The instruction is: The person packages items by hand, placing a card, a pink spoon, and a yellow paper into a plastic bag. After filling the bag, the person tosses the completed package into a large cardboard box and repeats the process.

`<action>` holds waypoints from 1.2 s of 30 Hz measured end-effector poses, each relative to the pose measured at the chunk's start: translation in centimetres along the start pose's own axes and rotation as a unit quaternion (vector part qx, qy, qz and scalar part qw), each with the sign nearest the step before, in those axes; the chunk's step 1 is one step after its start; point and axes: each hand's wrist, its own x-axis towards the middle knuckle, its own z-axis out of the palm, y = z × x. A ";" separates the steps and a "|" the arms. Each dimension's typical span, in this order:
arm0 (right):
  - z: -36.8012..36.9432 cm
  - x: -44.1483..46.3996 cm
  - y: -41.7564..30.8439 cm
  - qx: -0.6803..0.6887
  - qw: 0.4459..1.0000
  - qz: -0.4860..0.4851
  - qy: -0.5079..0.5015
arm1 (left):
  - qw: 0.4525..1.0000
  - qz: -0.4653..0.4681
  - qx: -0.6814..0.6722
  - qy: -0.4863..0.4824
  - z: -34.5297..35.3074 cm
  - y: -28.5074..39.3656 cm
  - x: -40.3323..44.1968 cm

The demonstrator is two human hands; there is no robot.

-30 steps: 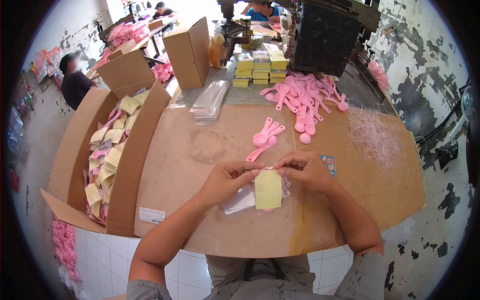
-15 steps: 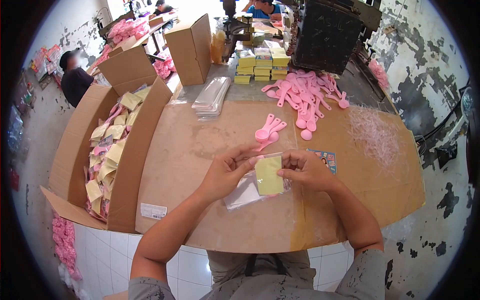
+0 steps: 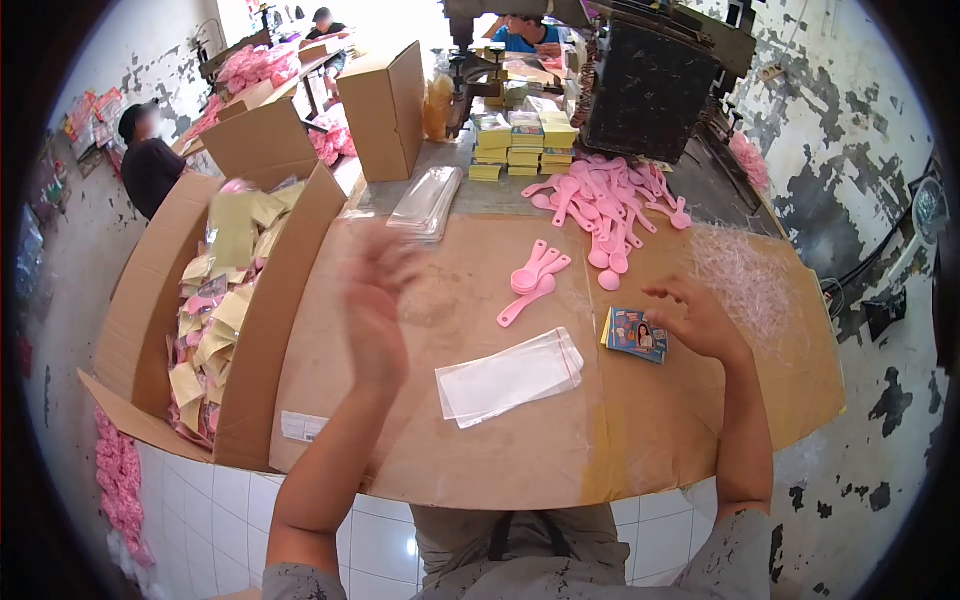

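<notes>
My left hand (image 3: pixel 378 300), blurred by motion, is raised over the left of the cardboard-covered table with its fingers apart and nothing visible in them. A yellowish card packet (image 3: pixel 232 237), also blurred, is at the top of the packets in the cardboard box (image 3: pixel 262 330). My right hand (image 3: pixel 700 318) is open, its fingers just above and beside a small stack of picture cards (image 3: pixel 638 335). Between my hands lie clear plastic bags (image 3: pixel 510 378). Beyond them are several pink measuring spoons (image 3: pixel 535 275) in a small group.
A heap of pink spoons (image 3: pixel 605 200) lies at the back, beside stacked cards (image 3: pixel 525 135) and a black machine (image 3: pixel 650 90). More plastic bags (image 3: pixel 428 203) lie back left. Clear plastic strips (image 3: pixel 740 275) cover the right side. A person (image 3: pixel 150 160) is at far left.
The yellow card packet has left my hands and is now over the box at left. My left hand has swung left and up. My right hand has moved right to the picture cards.
</notes>
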 end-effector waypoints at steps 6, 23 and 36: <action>1.1 -0.5 2.2 0.031 0.997 0.057 -0.030 | 0.821 0.087 0.479 -0.298 1.7 -4.9 -4.4; 8.2 -0.8 -5.2 0.243 0.968 -0.056 -0.027 | 0.827 0.018 0.475 -0.301 2.0 -5.2 -4.3; 8.9 -0.5 -6.0 -0.014 0.980 -0.196 -0.020 | 0.942 -0.257 0.076 -0.200 1.1 -3.7 -2.5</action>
